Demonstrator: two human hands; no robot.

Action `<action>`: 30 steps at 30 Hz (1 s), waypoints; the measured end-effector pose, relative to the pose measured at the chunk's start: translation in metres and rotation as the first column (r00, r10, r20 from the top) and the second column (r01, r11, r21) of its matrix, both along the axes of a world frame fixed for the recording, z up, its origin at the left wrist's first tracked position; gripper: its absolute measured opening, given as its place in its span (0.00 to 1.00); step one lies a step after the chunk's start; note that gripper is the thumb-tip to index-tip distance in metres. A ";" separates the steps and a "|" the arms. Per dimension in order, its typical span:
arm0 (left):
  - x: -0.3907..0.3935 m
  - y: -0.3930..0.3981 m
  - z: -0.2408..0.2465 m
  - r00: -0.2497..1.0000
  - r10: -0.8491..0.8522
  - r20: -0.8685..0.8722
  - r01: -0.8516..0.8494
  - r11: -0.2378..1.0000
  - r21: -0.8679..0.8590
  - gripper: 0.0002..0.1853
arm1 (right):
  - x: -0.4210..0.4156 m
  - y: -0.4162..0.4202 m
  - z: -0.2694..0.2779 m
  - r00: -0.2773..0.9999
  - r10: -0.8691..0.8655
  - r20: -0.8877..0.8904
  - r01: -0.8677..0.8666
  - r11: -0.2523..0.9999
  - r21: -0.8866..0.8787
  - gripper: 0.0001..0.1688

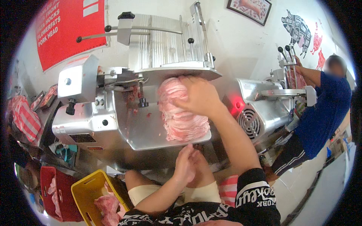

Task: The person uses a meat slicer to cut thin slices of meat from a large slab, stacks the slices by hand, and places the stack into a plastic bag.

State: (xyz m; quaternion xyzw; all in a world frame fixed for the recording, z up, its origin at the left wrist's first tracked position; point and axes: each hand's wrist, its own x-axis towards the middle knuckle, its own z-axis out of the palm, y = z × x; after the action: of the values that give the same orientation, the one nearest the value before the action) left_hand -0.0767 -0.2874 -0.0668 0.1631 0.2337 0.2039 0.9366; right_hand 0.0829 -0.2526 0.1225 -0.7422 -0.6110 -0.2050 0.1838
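A long stack of thinly sliced pink meat (183,121) lies on the metal receiving tray (144,135) of a meat slicer (84,115). My right hand (199,96) rests over the far upper part of the stack, thumb across its top and fingers bent over the far right side. My left hand (186,163) is held low in front of the tray's near edge, below the stack, with nothing in it. Its fingers point up toward the tray. Behind the stack stands the slicer's ribbed carriage (158,42). Meat scraps lie on the tray left of the stack.
To the right, a co-worker (325,107) stands at a second slicer (263,104). Below left are a yellow crate (82,195) with meat pieces and a red crate (45,186). A red-and-white striped bag (25,118) lies at far left.
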 end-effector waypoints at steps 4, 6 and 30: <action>0.022 0.020 0.023 0.983 -0.024 0.183 0.039 0.996 -0.075 0.39 | 0.000 0.014 0.012 0.998 -0.016 -0.062 0.010 0.995 -0.096 0.44; 0.032 0.020 0.034 0.976 -0.004 0.219 0.026 0.995 -0.098 0.43 | -0.001 0.014 0.016 0.994 -0.064 -0.090 0.050 0.987 -0.155 0.45; 0.050 -0.026 0.027 0.840 0.478 0.259 -0.476 0.876 -0.073 0.38 | -0.024 -0.002 0.017 0.969 -0.066 -0.236 -0.070 0.848 -0.526 0.43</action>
State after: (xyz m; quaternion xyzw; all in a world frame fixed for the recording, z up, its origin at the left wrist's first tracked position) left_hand -0.0264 -0.3135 -0.0395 0.0681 0.1382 0.4499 0.8797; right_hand 0.0584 -0.2544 0.1397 -0.7828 -0.6171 0.0651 0.0461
